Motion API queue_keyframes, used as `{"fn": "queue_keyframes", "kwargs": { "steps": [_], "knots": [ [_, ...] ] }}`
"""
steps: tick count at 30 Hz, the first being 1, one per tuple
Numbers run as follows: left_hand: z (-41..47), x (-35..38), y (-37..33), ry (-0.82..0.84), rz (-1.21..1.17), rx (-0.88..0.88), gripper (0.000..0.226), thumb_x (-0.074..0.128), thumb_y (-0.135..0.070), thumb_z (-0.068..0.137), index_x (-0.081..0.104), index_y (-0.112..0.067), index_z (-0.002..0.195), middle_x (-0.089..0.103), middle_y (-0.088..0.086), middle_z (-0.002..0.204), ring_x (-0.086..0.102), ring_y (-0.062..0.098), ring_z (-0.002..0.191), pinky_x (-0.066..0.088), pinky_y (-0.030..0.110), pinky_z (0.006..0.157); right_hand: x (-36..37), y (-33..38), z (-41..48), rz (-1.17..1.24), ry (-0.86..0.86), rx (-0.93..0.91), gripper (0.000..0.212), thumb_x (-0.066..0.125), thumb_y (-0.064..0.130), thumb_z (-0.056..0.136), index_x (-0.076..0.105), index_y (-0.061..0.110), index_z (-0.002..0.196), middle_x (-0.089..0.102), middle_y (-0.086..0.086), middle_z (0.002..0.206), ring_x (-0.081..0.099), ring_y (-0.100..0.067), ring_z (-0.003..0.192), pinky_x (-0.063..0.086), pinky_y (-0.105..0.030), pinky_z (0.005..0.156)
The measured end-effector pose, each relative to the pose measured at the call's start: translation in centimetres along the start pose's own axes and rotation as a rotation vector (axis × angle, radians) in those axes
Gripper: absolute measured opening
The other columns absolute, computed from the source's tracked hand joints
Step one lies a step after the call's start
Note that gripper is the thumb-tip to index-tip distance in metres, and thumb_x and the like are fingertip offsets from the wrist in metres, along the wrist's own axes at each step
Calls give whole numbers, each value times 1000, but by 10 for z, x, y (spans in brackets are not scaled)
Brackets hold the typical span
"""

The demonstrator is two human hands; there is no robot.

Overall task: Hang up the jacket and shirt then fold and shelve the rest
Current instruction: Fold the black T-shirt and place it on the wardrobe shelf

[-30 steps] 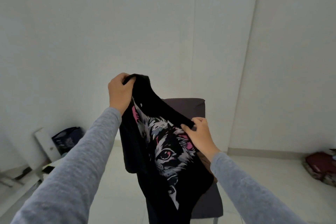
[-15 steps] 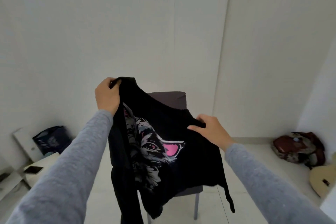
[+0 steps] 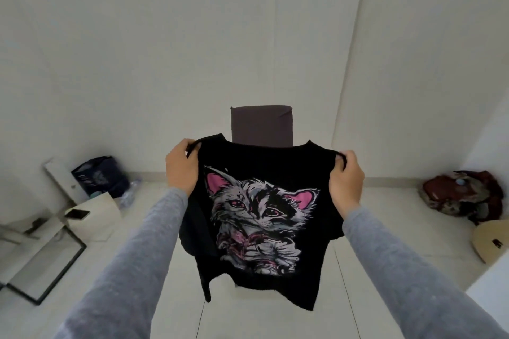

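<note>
Black T-shirt (image 3: pixel 264 162) between left hand (image 3: pixel 180 166), right hand (image 3: pixel 345 179).

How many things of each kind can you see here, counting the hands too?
Garments: 1, a black T-shirt with a cat print.
Hands: 2, left hand and right hand, each gripping a shoulder of it.
Chairs: 1, a dark grey padded chair.
Bags: 2, a dark blue bag and a red patterned bag.
Phones: 1, a black flat phone.
Total: 7.
</note>
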State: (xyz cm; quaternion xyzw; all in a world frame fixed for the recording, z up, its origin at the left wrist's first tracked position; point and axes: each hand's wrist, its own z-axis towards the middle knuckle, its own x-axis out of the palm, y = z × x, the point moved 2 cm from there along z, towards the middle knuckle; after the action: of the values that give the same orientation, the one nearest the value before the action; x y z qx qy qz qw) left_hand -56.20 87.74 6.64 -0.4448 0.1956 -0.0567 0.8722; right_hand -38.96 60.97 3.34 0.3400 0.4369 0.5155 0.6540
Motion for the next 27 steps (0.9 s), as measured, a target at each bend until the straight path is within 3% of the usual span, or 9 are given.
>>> {"fn": "queue_keyframes", "kwargs": {
  "steps": [6, 12, 17, 22, 27],
  "knots": [
    [-62, 17, 85, 75, 70, -207, 14, 58, -13, 91, 66, -2, 88, 61, 4, 78, 54, 19, 75, 35, 22, 67, -2, -69, -28, -199, 118, 49, 24, 45, 25, 98, 61, 6, 98, 63, -7, 88, 57, -24, 82, 42, -33, 70],
    [-87, 48, 129, 194, 141, -281, 14, 57, -8, 90, 69, 0, 91, 67, 10, 85, 56, 18, 78, 33, 14, 69, 2, -117, -33, -346, 118, 113, 30, 44, 33, 98, 58, 7, 92, 62, -6, 85, 57, -25, 79, 45, -34, 67],
    [-82, 74, 159, 284, 234, -251, 17, 52, -5, 91, 68, -1, 97, 69, 13, 93, 60, 27, 87, 40, 24, 78, 20, -141, -23, -384, 105, 120, 24, 42, 23, 99, 57, 5, 92, 61, -7, 84, 57, -28, 78, 46, -38, 71],
    [-61, 105, 192, 301, 284, -278, 20, 48, -4, 92, 66, 0, 101, 67, 16, 98, 59, 29, 91, 38, 24, 80, 51, -166, 5, -423, 153, 90, 24, 45, 25, 99, 59, 7, 93, 62, -4, 82, 59, -25, 77, 49, -38, 72],
    [-29, 147, 234, 340, 264, -365, 20, 48, -5, 91, 65, -2, 100, 67, 13, 96, 59, 29, 90, 42, 28, 80, 99, -195, 33, -559, 137, 108, 26, 44, 27, 98, 59, 12, 86, 59, 1, 74, 57, -25, 69, 48, -49, 80]
  ]
}}
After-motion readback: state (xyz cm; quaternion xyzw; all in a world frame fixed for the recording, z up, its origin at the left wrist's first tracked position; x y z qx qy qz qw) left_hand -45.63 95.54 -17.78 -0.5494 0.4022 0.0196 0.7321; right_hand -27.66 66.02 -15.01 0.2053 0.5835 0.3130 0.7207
